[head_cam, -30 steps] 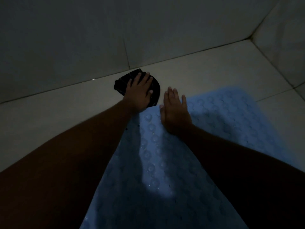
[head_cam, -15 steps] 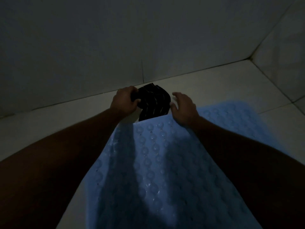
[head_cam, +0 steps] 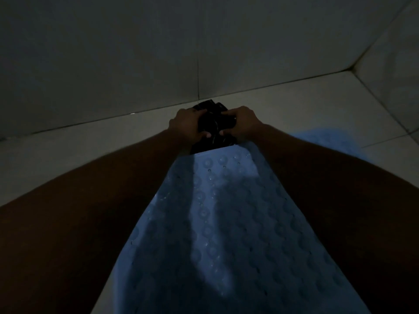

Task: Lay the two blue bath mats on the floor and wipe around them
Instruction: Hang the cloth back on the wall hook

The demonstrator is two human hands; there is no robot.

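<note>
Beyond the blue mat point(head_cam: 226, 223): both hands, left point(head_cam: 187, 126) and right point(head_cam: 241, 125), are bunching the dark cloth point(head_cam: 213, 132); wiping floor point(head_cam: 79, 155) likely next.

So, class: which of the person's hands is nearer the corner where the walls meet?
Right. The right hand holds the dark cloth on the side toward the corner; the left hand holds its far side.

Bare pale tiled floor point(head_cam: 68, 159) lies open at left and upper right; the grey tiled wall point(head_cam: 136, 64) closes the top, just beyond the bunched dark cloth point(head_cam: 214, 132).
</note>
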